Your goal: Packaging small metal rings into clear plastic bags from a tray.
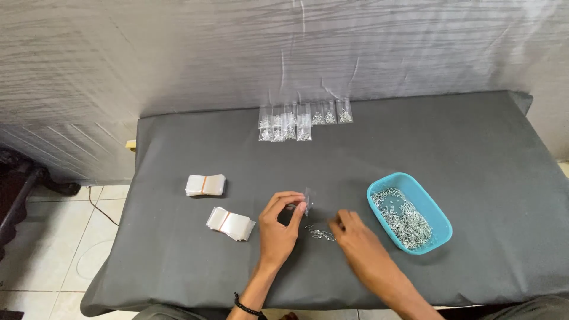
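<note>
My left hand holds a small clear plastic bag upright between thumb and fingers, just above the dark table cover. My right hand rests on the cover with its fingertips at a small heap of loose silver safety pins lying between the two hands. Whether the fingers pinch a pin is hidden by blur. A teal tray with many more safety pins sits just right of my right hand.
Two banded stacks of empty clear bags lie to the left of my left hand. Several filled small bags sit in rows at the table's far edge, against a grey draped wall. Tiled floor shows on the left.
</note>
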